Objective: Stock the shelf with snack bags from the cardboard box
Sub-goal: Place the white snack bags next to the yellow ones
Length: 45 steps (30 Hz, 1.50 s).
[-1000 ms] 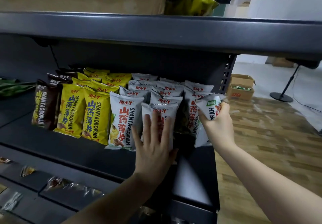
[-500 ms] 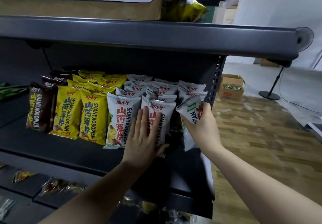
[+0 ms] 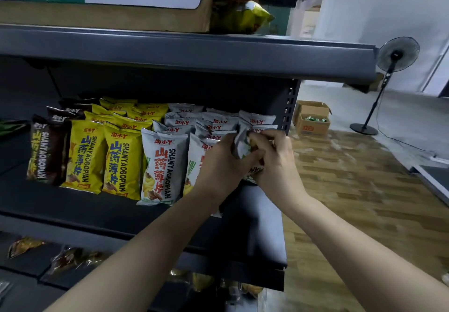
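Half a second ago the left hand (image 3: 220, 163) lay flat, fingers straight, against the front silver bag (image 3: 197, 166) of the second silver row, while the right hand (image 3: 274, 163) held a silver snack bag (image 3: 240, 143) out by the shelf's perforated end upright (image 3: 290, 107). Now the two hands have come together just inside that upright: the left hand has left its flat press and curls its fingers round the near edge of the held bag, and the right hand's fingers pinch the bag's top and far side, so both grip the same crumpled packet. The bag sits between the silver rows and the upright, above the dark shelf (image 3: 255, 226), and I cannot tell whether its bottom touches the board. I judge this to be the seating step: the person is straightening the packet to stand it as the front of the row nearest the upright. A cardboard box (image 3: 312, 123) stands on the floor beyond the upright, well apart from the hands.
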Tool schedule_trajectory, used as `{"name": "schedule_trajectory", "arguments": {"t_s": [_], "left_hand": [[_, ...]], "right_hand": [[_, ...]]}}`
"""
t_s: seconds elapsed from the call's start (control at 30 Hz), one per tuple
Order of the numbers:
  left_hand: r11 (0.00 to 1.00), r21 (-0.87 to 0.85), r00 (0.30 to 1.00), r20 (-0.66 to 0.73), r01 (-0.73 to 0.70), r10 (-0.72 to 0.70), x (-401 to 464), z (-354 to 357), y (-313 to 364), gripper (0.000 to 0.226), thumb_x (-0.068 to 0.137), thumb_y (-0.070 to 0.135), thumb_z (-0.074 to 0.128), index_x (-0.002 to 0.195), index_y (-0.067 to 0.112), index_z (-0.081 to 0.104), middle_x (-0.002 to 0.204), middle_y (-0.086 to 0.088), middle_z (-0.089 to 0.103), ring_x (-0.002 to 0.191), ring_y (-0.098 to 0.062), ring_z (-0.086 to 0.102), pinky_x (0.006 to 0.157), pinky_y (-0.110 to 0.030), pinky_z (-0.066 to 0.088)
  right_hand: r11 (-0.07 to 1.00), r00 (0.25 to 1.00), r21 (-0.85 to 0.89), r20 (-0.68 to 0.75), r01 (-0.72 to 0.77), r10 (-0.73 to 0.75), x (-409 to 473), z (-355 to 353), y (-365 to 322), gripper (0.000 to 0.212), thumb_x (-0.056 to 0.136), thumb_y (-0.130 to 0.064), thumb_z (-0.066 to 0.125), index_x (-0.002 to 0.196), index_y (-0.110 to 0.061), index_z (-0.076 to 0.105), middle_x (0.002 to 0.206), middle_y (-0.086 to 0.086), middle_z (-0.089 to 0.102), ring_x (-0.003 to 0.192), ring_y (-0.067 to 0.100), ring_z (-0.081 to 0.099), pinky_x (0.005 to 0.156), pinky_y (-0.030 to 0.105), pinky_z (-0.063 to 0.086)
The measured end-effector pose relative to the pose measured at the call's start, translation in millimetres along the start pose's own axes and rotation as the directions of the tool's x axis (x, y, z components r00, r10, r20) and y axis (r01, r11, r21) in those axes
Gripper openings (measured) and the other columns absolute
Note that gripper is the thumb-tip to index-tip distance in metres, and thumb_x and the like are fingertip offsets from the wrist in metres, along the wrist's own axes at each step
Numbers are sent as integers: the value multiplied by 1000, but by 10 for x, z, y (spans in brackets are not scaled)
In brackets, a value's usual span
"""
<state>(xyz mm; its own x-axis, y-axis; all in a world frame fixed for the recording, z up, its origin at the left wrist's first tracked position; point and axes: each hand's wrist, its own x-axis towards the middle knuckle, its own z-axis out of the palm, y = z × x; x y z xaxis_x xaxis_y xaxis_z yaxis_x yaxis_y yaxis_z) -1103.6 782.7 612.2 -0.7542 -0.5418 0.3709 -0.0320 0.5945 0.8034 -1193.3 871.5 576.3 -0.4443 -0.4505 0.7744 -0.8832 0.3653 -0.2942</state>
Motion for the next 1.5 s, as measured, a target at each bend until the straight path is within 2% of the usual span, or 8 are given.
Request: {"name": "schedule_trajectory", "arguments": {"t_s": [0.17, 0.3, 0.4, 0.7, 1.03, 1.27, 1.37, 1.5], "left_hand": [[888, -453, 973, -160, 78, -167, -77, 78, -32, 21, 89, 27, 62, 107, 16, 58, 96, 0, 70, 90, -15, 68, 69, -23, 56], [815, -578, 967, -186, 36, -174, -199, 200, -76, 30, 93, 27, 57, 121, 16, 56, 108, 1, 69, 101, -9, 66, 81, -24, 55], [787, -616, 978, -132, 46, -161, -308, 306, -149, 23, 93, 22, 57, 114, 14, 61, 103, 0, 72, 96, -10, 68, 80, -25, 54], [139, -957, 953, 226, 256, -200, -518, 522, -233, 36, 83, 15, 52, 118, 15, 60, 119, -11, 66, 111, -22, 63, 95, -35, 51], [26, -911, 867, 381, 410, -321, -378, 714, -399, 49, 89, 28, 49, 129, -1, 48, 131, -23, 54, 94, -24, 68, 72, -30, 59], [938, -242, 957, -92, 247, -276, -450, 847, -484, 35, 92, 3, 46, 127, 6, 47, 126, -12, 53, 121, -23, 50, 97, -20, 42], [972, 231, 970, -244, 33, 25, -420, 949, -497, 59, 86, 5, 48, 141, -1, 28, 140, -17, 39, 133, -26, 40, 110, -26, 32], [922, 350, 986, -73, 168, -152, -222, 1096, -519, 94, 83, 31, 64, 148, 0, 4, 150, -18, 21, 141, -27, 24, 116, -30, 23]], "right_hand": [[824, 884, 340, 49, -453, 465, -35, -165, -117, 71, 79, 3, 60, 142, -15, 32, 137, 5, 33, 121, 11, 32, 99, 24, 30], [-64, 649, 833, 473, -549, 596, -120, -194, -113, 42, 97, -24, 53, 136, -19, 38, 99, 3, 63, 83, 11, 64, 70, 28, 51], [-241, 602, 831, 535, -502, 593, -140, -107, -82, 60, 83, -38, 63, 132, -10, 43, 111, 14, 66, 92, 25, 68, 73, 39, 57], [-252, 520, 757, 613, -603, 595, -71, -67, 38, 55, 68, -34, 71, 110, 0, 63, 102, 19, 72, 88, 31, 72, 75, 40, 60], [-183, 532, 759, 586, -625, 612, -47, -55, 270, 42, 94, -44, 51, 120, -12, 59, 112, 15, 70, 104, 33, 67, 94, 51, 51], [7, 620, 747, 547, -665, 563, 173, -9, 456, 48, 91, -36, 55, 128, -6, 52, 115, 17, 68, 103, 33, 68, 92, 52, 52], [84, 646, 727, 545, -682, 535, 189, 97, 450, 60, 78, -38, 64, 126, -4, 52, 115, 17, 68, 103, 33, 67, 92, 53, 52], [280, 678, 672, 449, -686, 582, 165, 287, 428, 42, 83, -32, 71, 115, -10, 57, 112, 10, 68, 104, 25, 66, 96, 52, 50]]}}
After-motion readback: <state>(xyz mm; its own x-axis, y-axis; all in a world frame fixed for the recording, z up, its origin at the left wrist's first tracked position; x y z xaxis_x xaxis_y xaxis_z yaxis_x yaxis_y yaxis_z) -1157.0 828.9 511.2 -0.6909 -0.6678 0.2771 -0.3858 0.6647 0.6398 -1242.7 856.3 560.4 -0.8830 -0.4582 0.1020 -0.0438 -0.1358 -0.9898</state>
